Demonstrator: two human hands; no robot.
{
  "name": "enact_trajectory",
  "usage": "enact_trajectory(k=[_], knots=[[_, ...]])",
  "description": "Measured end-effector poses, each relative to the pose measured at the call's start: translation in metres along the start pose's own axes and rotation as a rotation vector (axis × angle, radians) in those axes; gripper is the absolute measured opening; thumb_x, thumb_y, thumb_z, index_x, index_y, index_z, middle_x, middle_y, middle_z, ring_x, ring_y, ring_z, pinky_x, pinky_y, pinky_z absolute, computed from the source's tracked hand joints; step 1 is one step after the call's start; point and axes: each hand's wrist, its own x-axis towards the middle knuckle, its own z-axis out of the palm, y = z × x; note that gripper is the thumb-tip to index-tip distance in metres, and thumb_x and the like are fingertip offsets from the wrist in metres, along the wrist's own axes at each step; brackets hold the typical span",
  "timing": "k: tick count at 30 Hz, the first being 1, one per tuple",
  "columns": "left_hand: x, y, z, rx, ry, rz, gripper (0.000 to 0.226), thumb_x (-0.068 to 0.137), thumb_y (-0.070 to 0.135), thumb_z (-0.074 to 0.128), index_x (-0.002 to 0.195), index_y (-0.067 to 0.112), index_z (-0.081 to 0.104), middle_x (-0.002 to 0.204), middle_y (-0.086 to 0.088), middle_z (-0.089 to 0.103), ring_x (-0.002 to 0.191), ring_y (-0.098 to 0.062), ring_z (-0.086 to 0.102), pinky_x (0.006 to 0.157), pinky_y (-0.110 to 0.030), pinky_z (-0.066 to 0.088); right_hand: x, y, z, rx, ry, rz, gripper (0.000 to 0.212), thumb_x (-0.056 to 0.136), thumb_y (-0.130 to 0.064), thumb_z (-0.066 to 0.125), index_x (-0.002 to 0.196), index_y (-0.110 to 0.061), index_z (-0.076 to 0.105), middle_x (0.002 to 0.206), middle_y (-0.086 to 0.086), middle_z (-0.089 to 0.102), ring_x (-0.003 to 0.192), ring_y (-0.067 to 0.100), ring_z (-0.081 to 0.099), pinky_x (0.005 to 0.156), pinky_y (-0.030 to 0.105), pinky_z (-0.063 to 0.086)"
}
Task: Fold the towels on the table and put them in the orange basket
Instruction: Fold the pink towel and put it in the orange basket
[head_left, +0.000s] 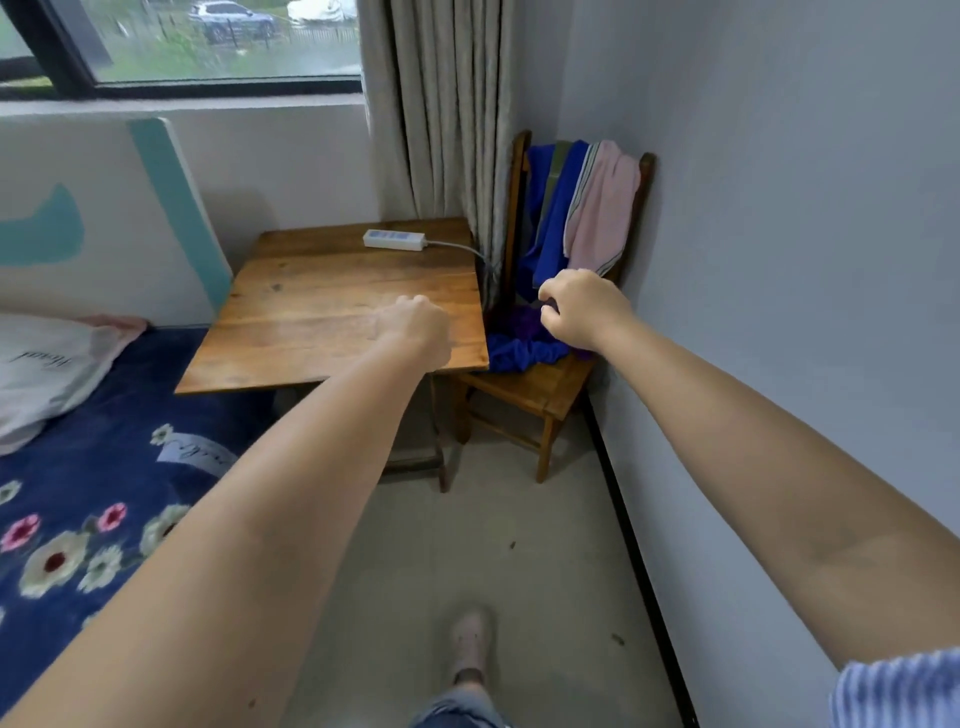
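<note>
Right hand (582, 309), centre-right: fingers curled at crumpled blue-purple cloth (524, 343) on wooden chair (540, 389), seemingly gathering it. Left hand (415, 327): clenched, empty, over bare wooden table (322, 301).

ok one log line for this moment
stage: reaching for towels | left hand: curled, over wooden table | right hand: at blue cloth on wooden chair | orange basket: unseen

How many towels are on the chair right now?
3 that I can tell apart: a pink towel and a blue towel over the chair back, a blue-purple heap on the seat. More may be hidden.
</note>
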Motion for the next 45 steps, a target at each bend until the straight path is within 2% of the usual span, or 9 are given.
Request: enact_trajectory(k=[11,15,21,26,29,34,37,41,45], knots=[[0.241,0.011,0.028,-0.057,-0.074,0.068,0.029,0.089,0.016,0.046,0.113,0.007,0.060,0.115,-0.013,0.057,0.105,-0.030,0.054,0.073,-0.033,0.041,0.176,0.122,0.057,0.131,-0.067,0.180,0.028,0.089,-0.013,0.045,0.108,-0.003,0.063,0.111,0.017,0.061,0.101,0.030,0.055,0.078,0.031,0.044],[0.308,0.037,0.033,-0.098,-0.149,0.116,0.030,0.091,0.018,0.045,0.117,0.008,0.058,0.119,-0.013,0.055,0.110,-0.031,0.052,0.081,-0.036,0.045,0.223,0.163,0.065,0.154,-0.117,0.270,0.031,0.090,-0.013,0.044,0.115,-0.003,0.060,0.119,0.016,0.059,0.108,0.030,0.054,0.088,0.036,0.048],[0.412,0.089,0.029,-0.176,-0.170,0.175,0.024,0.093,0.020,0.042,0.106,0.005,0.057,0.113,-0.012,0.054,0.105,-0.031,0.052,0.071,-0.034,0.040,0.300,0.242,0.074,0.182,-0.114,0.354,0.030,0.091,-0.011,0.043,0.114,-0.001,0.059,0.121,0.018,0.058,0.109,0.033,0.054,0.087,0.037,0.047],[0.507,0.133,0.014,-0.235,-0.085,0.143,0.035,0.094,0.038,0.042,0.107,0.008,0.053,0.110,-0.011,0.056,0.099,-0.029,0.055,0.065,-0.035,0.042,0.375,0.323,0.081,0.171,-0.058,0.350,0.029,0.093,-0.016,0.041,0.098,0.006,0.059,0.102,0.020,0.063,0.088,0.032,0.057,0.071,0.035,0.046],[0.558,0.158,0.004,-0.257,-0.061,0.103,0.036,0.092,0.042,0.046,0.106,0.010,0.053,0.105,-0.008,0.058,0.092,-0.026,0.055,0.061,-0.033,0.041,0.414,0.365,0.086,0.109,-0.036,0.358,0.022,0.092,-0.020,0.042,0.083,-0.003,0.055,0.094,0.019,0.063,0.075,0.026,0.050,0.062,0.029,0.038],[0.619,0.189,0.001,-0.313,-0.032,0.061,0.032,0.094,0.034,0.043,0.112,0.009,0.051,0.109,-0.009,0.058,0.086,-0.023,0.051,0.052,-0.028,0.034,0.465,0.410,0.105,-0.065,0.042,0.492,0.035,0.087,-0.031,0.050,0.110,-0.006,0.060,0.111,0.017,0.062,0.109,0.032,0.048,0.086,0.037,0.037],[0.648,0.203,0.005,-0.375,-0.059,0.054,0.033,0.096,0.030,0.040,0.120,0.010,0.052,0.117,-0.010,0.058,0.103,-0.027,0.055,0.063,-0.031,0.038,0.480,0.424,0.124,-0.117,-0.055,0.544,0.035,0.086,-0.034,0.050,0.110,-0.009,0.059,0.118,0.013,0.057,0.113,0.030,0.044,0.089,0.036,0.034],[0.679,0.216,0.005,-0.459,-0.048,0.044,0.031,0.096,0.027,0.040,0.118,0.009,0.055,0.097,-0.006,0.058,0.081,-0.021,0.051,0.052,-0.027,0.034,0.490,0.431,0.136,-0.101,-0.043,0.532,0.030,0.083,-0.023,0.048,0.106,-0.008,0.059,0.116,0.011,0.058,0.116,0.028,0.040,0.093,0.037,0.028],[0.702,0.234,0.004,-0.459,-0.046,0.088,0.029,0.097,0.023,0.036,0.103,0.006,0.059,0.107,-0.012,0.060,0.095,-0.027,0.058,0.065,-0.031,0.041,0.493,0.434,0.139,-0.121,-0.045,0.514,0.027,0.087,-0.021,0.045,0.106,-0.009,0.061,0.117,0.009,0.058,0.120,0.029,0.036,0.096,0.038,0.023]])
